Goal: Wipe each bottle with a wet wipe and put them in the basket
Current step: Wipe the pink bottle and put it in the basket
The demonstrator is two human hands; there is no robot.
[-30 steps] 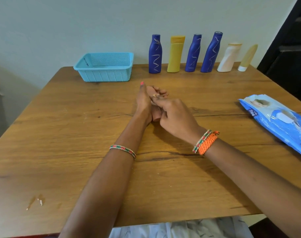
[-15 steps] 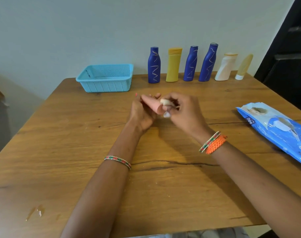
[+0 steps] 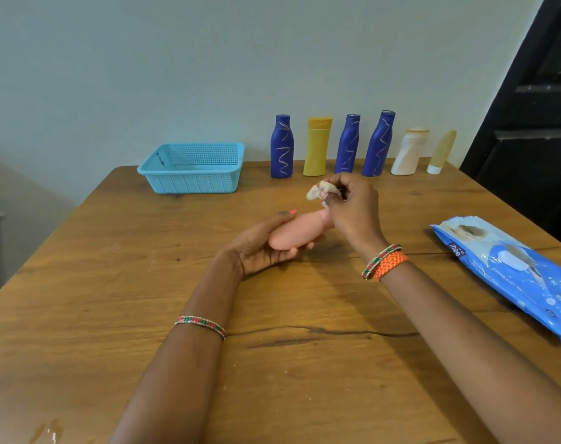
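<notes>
At far left by the wall: light-blue basket (image 3: 192,168) on wooden table (image 3: 80,299). Mid-table: left hand (image 3: 260,248), fingers curled under peach bottle (image 3: 300,232), cradling it on its side. Right hand (image 3: 352,209) at bottle's top end, fingertips pinching crumpled wet wipe (image 3: 320,190). Behind: row of six bottles (image 3: 348,144) upright. Far right: blue wipes pack (image 3: 509,270) lying flat.

Bare table (image 3: 80,283) leads to the basket (image 3: 192,168) (bottle row (image 3: 346,145) stands beside).

Pink bottle (image 3: 296,233) tilted, six upright.
</notes>
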